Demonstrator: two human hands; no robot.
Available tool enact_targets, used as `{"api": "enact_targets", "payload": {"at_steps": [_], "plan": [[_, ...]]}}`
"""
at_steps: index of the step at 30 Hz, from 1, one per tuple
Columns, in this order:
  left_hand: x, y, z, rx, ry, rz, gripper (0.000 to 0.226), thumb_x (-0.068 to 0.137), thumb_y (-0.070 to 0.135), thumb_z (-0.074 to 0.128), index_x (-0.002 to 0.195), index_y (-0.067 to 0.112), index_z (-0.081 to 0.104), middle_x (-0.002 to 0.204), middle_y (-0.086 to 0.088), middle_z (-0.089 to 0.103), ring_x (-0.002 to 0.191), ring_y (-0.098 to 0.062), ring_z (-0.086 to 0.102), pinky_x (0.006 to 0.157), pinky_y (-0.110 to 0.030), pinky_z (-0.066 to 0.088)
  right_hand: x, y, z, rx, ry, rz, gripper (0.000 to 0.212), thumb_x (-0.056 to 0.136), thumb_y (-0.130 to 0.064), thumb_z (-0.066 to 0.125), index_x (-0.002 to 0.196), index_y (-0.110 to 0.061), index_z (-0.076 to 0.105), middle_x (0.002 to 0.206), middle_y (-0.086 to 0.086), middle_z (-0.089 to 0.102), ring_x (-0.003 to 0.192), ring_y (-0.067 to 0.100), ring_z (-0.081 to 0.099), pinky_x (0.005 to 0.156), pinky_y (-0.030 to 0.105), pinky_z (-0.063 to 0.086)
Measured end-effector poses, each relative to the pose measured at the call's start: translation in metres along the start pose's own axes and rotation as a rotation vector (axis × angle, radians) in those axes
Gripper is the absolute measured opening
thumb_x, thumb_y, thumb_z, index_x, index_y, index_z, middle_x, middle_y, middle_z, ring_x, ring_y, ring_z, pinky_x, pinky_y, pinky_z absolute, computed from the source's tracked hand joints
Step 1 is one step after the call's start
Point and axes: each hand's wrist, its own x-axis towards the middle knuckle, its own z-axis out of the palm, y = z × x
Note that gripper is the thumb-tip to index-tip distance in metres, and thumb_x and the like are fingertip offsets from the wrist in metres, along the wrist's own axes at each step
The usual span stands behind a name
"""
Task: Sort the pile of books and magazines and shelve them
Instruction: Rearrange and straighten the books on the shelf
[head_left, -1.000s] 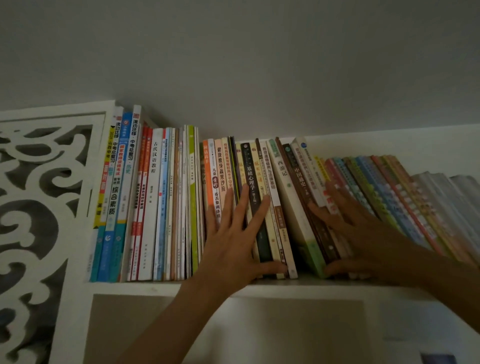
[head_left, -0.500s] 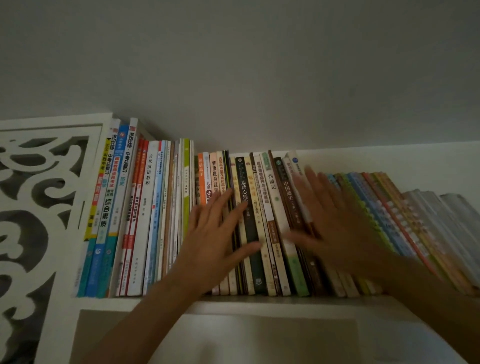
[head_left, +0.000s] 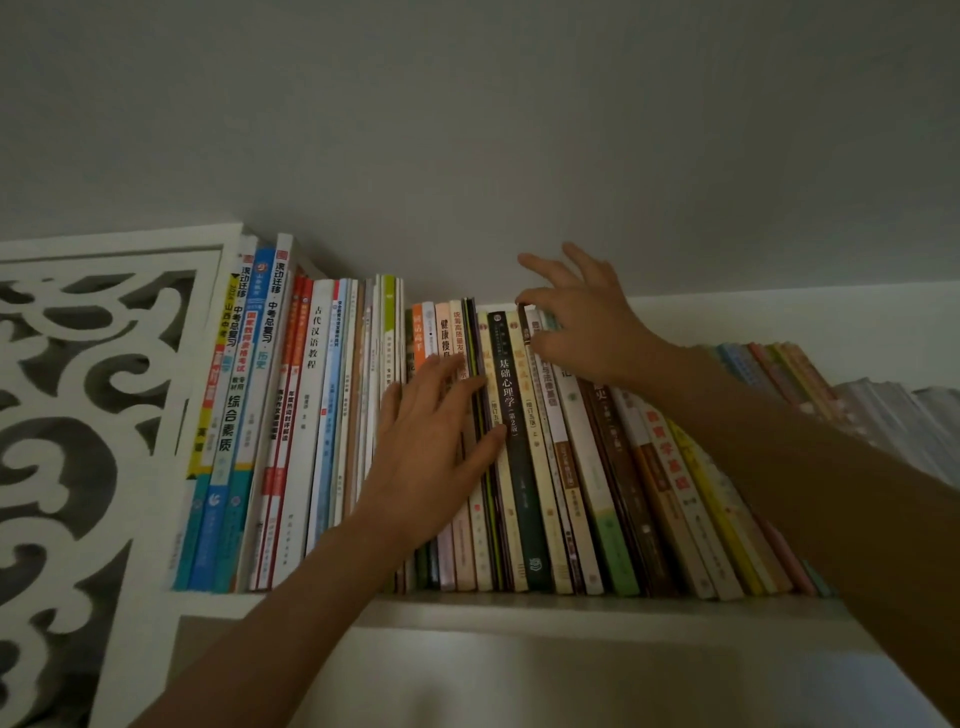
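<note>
A long row of books (head_left: 311, 415) stands spine-out on a white shelf (head_left: 571, 610). My left hand (head_left: 436, 447) lies flat with spread fingers against the spines in the middle, beside a dark green book (head_left: 519, 467). My right hand (head_left: 582, 317) is up at the top edge of the row. Its index finger and thumb pinch the top of a thin brown-spined book (head_left: 523, 325), while the other fingers spread above it. Books to the right of that hand lean rightward (head_left: 675, 493).
A white carved fretwork panel (head_left: 78, 415) closes the shelf on the left. A plain grey wall (head_left: 467, 130) rises behind the books. Pale, blurred volumes (head_left: 893, 415) fill the far right of the shelf. Below is another white compartment (head_left: 519, 675).
My right hand has lifted from the lower spines to the top of the row and now pinches a thin book there. My left hand stays pressed on the middle spines, shifted slightly left.
</note>
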Motion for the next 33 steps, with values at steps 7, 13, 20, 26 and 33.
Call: {"api": "enact_targets", "payload": {"at_steps": [7, 13, 20, 26, 33], "plan": [[0.004, 0.046, 0.006, -0.213, 0.046, -0.118, 0.053, 0.087, 0.051, 0.05, 0.129, 0.019, 0.043, 0.119, 0.005, 0.043, 0.103, -0.002, 0.04, 0.087, -0.02, 0.038, -0.003, -0.014, -0.017, 0.318, 0.304, 0.034, 0.046, 0.076, 0.013, 0.041, 0.108, -0.006, 0.068, 0.134, 0.001, 0.055, 0.139, 0.022, 0.025, 0.112, 0.025, 0.009], [-0.002, 0.076, 0.024, -0.236, 0.015, -0.271, 0.024, 0.094, 0.04, 0.045, 0.109, 0.021, 0.043, 0.099, 0.011, 0.046, 0.069, 0.0, 0.047, 0.058, -0.018, 0.044, -0.022, -0.039, -0.045, 0.458, 0.416, -0.022, 0.048, 0.072, 0.002, 0.032, 0.098, -0.003, 0.072, 0.124, 0.005, 0.062, 0.132, 0.02, 0.034, 0.108, 0.023, 0.018], [0.001, 0.089, 0.005, -0.285, 0.135, -0.339, 0.016, 0.097, 0.013, 0.039, 0.11, 0.008, 0.047, 0.099, -0.004, 0.054, 0.073, -0.013, 0.052, 0.063, -0.028, 0.048, -0.086, -0.026, 0.003, 0.473, 0.364, 0.332, 0.053, 0.091, -0.017, 0.052, 0.141, -0.018, 0.035, 0.153, 0.005, 0.025, 0.141, 0.019, 0.018, 0.118, 0.037, 0.012], [-0.007, 0.08, -0.051, -0.329, 0.176, -0.403, 0.018, 0.099, 0.013, 0.035, 0.115, 0.018, 0.041, 0.08, 0.004, 0.052, 0.062, -0.008, 0.052, 0.049, -0.019, 0.041, -0.12, -0.036, 0.036, 0.207, 0.159, 0.496, 0.083, 0.086, -0.054, 0.05, 0.148, -0.016, 0.01, 0.157, 0.008, -0.003, 0.145, 0.027, -0.006, 0.115, 0.05, -0.003], [-0.056, 0.066, -0.096, -0.224, 0.26, -0.471, 0.035, 0.098, 0.015, 0.034, 0.133, 0.014, 0.035, 0.101, -0.003, 0.054, 0.069, -0.007, 0.052, 0.053, -0.021, 0.044, -0.119, -0.062, 0.047, 0.092, 0.13, 0.613, 0.092, 0.085, -0.065, 0.042, 0.15, -0.017, -0.004, 0.157, 0.011, -0.015, 0.143, 0.035, -0.014, 0.111, 0.059, -0.004]]}}
